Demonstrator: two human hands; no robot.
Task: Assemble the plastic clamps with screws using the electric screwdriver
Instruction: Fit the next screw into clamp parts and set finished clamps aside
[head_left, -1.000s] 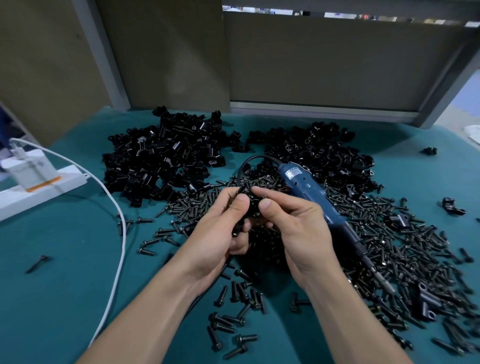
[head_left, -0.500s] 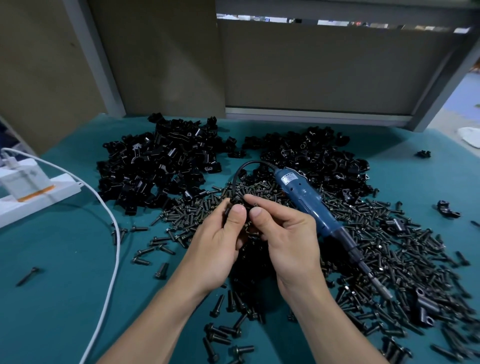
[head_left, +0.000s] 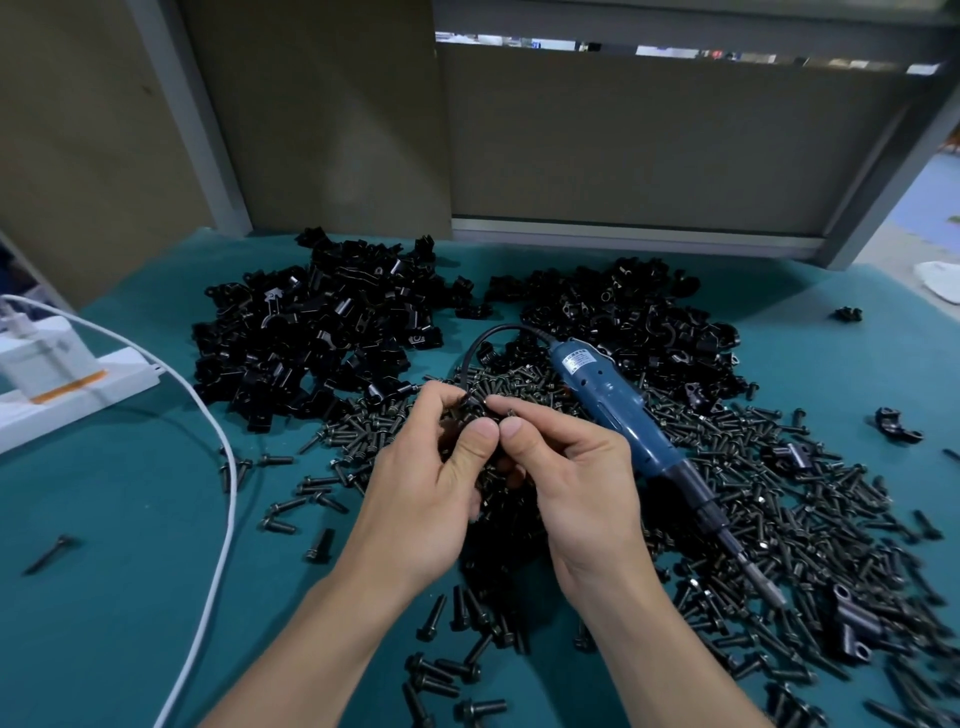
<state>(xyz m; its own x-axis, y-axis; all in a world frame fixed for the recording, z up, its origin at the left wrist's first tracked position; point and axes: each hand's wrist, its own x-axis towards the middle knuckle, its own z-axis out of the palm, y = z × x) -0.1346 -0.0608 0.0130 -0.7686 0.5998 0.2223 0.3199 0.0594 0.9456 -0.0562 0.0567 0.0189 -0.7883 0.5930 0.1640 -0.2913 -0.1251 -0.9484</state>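
no text can be read. the screwdriver (head_left: 621, 415) has a pale label (head_left: 577, 359) on its blue body near the far end, but the print is too small and blurred to make out.

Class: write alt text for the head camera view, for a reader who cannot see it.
The left hand and right hand pinch a small black part together over a teal table. A blue electric screwdriver lies unheld among loose screws, with heaps of black plastic clamps behind and a white cable at left.

Teal table top (head_left: 104, 597) meets tan partition panels (head_left: 649, 145).
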